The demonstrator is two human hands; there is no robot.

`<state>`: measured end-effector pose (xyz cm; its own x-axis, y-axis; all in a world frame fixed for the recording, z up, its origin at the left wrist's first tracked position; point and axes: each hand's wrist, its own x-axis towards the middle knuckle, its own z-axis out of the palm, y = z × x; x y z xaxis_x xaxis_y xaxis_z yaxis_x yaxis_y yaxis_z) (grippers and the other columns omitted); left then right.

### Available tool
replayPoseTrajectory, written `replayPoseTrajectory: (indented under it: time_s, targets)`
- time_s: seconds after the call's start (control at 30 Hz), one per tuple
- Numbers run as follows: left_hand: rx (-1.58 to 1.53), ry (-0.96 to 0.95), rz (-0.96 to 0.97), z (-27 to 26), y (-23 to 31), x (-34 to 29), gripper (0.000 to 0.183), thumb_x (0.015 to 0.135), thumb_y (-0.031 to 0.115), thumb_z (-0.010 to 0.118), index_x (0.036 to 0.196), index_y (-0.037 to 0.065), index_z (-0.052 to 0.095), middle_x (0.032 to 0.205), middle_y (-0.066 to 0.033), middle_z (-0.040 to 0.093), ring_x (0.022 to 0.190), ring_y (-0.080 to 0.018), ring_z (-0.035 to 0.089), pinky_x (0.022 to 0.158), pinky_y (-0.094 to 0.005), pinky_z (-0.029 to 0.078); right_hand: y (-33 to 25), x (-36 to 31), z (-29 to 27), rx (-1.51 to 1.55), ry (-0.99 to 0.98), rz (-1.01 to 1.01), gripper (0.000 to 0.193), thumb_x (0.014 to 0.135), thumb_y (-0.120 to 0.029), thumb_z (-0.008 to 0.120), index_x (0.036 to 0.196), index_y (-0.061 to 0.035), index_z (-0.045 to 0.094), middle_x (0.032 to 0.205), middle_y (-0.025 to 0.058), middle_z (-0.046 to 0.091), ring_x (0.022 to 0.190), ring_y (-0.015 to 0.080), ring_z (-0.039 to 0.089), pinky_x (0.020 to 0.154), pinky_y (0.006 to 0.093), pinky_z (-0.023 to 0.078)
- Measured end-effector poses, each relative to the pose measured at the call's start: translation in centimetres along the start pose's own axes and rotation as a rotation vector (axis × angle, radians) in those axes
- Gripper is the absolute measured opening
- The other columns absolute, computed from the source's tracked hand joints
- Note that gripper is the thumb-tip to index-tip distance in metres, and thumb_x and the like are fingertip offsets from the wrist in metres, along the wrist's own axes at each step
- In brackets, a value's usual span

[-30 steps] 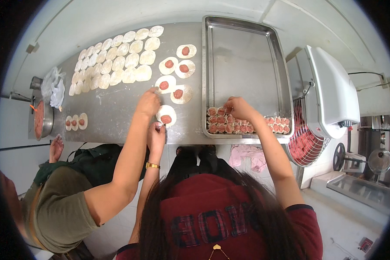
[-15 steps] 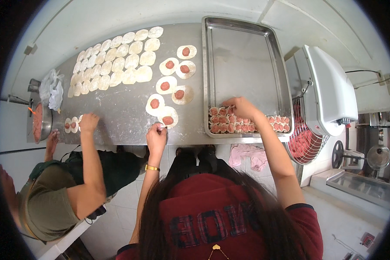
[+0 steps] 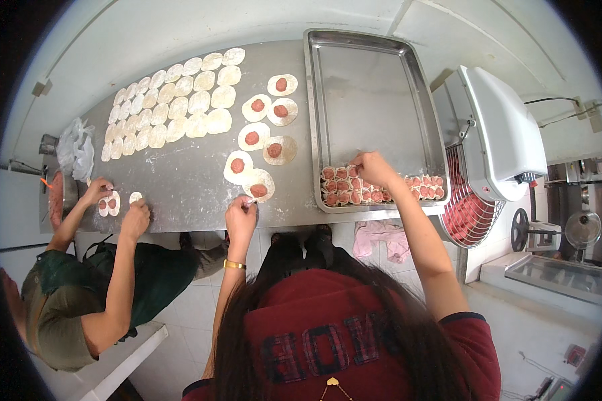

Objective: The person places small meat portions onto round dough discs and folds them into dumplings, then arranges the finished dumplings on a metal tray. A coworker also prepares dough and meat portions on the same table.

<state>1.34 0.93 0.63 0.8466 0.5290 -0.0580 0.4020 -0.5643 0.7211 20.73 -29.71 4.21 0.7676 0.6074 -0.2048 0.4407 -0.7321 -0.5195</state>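
Observation:
My left hand [image 3: 242, 219] is at the table's near edge, its thumb and finger pinched on the lower rim of a round dough wrapper [image 3: 249, 179] with a dab of pink meat filling [image 3: 258, 190]. Several more filled wrappers [image 3: 239, 159] lie beyond it in a loose column. My right hand [image 3: 377, 170] reaches into a large metal tray [image 3: 374, 80], fingers bent down around a meat-filled dumpling at the end of a row; the palm and fingers mostly cover it. Open-topped dumplings [image 3: 342, 185] stand packed in rows along the tray's near side.
Rows of plain wrappers [image 3: 176, 108] cover the table's [image 3: 180, 177] far left. A co-worker's hands [image 3: 135, 219] handle small filled wrappers [image 3: 109, 204] at left, beside a bowl of filling [image 3: 55, 199]. A white mixer [image 3: 498, 127] with a wire guard stands right of the tray.
The head view has shifted slightly. My right hand has moved a little along the dumpling row; my left stays at the same wrapper. The co-worker's left hand now touches the small filled wrappers.

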Motion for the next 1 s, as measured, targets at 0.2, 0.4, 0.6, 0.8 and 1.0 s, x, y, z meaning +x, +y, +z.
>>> replayPoseTrajectory:
  time_s: [0.2, 0.4, 0.6, 0.8, 1.0]
  targets:
    - [0.045, 0.001, 0.013, -0.2, 0.7, 0.1, 0.013, 0.075, 0.011, 0.061, 0.082, -0.001, 0.061, 0.075, -0.0184, 0.062, 0.070, -0.0340, 0.061, 0.065, -0.0416, 0.047, -0.2, 0.4, 1.0, -0.124, -0.027, -0.038, 0.028, 0.069, 0.003, 0.052, 0.090, -0.0018, 0.070, 0.091, 0.0180, 0.064, 0.082, 0.0345, 0.062, 0.075, 0.0385, 0.049]
    - [0.005, -0.013, -0.014, -0.7, 1.1, -0.1, 0.014, 0.075, 0.010, 0.061, 0.084, 0.000, 0.061, 0.073, -0.0185, 0.063, 0.070, -0.0347, 0.062, 0.064, -0.0413, 0.048, 0.2, 0.3, -0.4, 0.077, 0.099, -0.022, 0.032, 0.070, 0.001, 0.053, 0.097, -0.0045, 0.069, 0.089, 0.0209, 0.065, 0.085, 0.0360, 0.063, 0.077, 0.0393, 0.049]
    - [-0.013, -0.002, -0.033, -0.5, 0.7, 0.0, 0.014, 0.075, 0.010, 0.061, 0.086, 0.001, 0.061, 0.075, -0.0193, 0.064, 0.072, -0.0346, 0.063, 0.065, -0.0414, 0.048, 0.9, -0.2, -1.3, 0.087, 0.050, 0.116, 0.032, 0.075, -0.002, 0.053, 0.102, -0.0072, 0.069, 0.093, 0.0206, 0.065, 0.088, 0.0354, 0.063, 0.080, 0.0383, 0.049]
    - [-0.114, 0.057, -0.073, 0.4, 0.6, -0.1, 0.011, 0.077, 0.010, 0.059, 0.085, 0.002, 0.060, 0.077, -0.0169, 0.064, 0.074, -0.0303, 0.064, 0.067, -0.0397, 0.049, -0.4, -0.5, -1.2, 0.077, 0.037, 0.088, 0.031, 0.076, -0.001, 0.053, 0.102, -0.0063, 0.068, 0.097, 0.0185, 0.065, 0.086, 0.0342, 0.064, 0.080, 0.0375, 0.050]
    - [-1.241, -0.097, -0.410, 1.3, -0.4, 0.5, 0.020, 0.086, 0.015, 0.048, 0.103, 0.005, 0.051, 0.104, -0.0094, 0.059, 0.097, -0.0208, 0.060, 0.080, -0.0306, 0.049, -5.5, 0.2, -0.6, 0.263, 0.204, -0.014, 0.031, 0.077, -0.001, 0.053, 0.105, -0.0042, 0.065, 0.099, 0.0148, 0.064, 0.085, 0.0294, 0.063, 0.077, 0.0339, 0.050]
